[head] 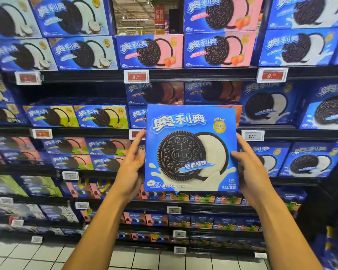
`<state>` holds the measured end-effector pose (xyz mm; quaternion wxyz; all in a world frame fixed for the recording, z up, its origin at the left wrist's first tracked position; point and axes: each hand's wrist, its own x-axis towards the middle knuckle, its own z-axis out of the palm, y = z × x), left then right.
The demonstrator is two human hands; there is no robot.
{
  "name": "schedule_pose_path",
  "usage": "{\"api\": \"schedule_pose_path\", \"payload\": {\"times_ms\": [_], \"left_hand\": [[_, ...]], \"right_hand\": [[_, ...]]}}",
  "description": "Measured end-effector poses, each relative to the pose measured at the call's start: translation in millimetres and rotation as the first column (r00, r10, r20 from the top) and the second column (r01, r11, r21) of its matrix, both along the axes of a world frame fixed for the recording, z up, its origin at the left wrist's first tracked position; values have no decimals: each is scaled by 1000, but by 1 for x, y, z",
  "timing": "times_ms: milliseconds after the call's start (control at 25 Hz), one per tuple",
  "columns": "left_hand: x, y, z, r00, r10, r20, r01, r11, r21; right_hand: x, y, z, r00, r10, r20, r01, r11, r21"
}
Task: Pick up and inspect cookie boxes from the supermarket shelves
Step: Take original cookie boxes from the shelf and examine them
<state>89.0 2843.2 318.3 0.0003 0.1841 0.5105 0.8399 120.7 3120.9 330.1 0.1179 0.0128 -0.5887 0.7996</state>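
A large blue Oreo cookie box point(190, 148) is held upright in front of the shelves, its front face toward me, showing a dark cookie and white cream. My left hand point(132, 166) grips its left edge, fingers wrapped behind. My right hand point(249, 168) grips its right edge in the same way. Both forearms reach up from the bottom of the view.
Supermarket shelves point(183, 75) full of blue cookie boxes fill the view: pink strawberry boxes point(149, 51) above, brown chocolate boxes point(154, 93) behind the held box, white-cream boxes point(269, 103) at right. Price tags point(136, 76) line the shelf edges. White floor tiles point(144, 260) lie below.
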Motion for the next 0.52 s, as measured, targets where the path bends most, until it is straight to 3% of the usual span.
{"api": "schedule_pose_path", "payload": {"times_ms": [120, 320, 400, 520], "left_hand": [[3, 1, 3, 1000, -7, 23, 6, 999, 32], [14, 11, 1, 977, -174, 120, 154, 976, 154], [18, 16, 1, 966, -199, 165, 168, 969, 184], [22, 31, 7, 972, -152, 179, 122, 978, 166]], "right_hand": [[0, -3, 1, 999, -41, -34, 40, 999, -22], [-2, -6, -5, 996, -45, -75, 43, 999, -33], [-5, -7, -5, 997, -39, -68, 43, 998, 51], [-11, -12, 1, 991, -131, 12, 120, 933, 340]]}}
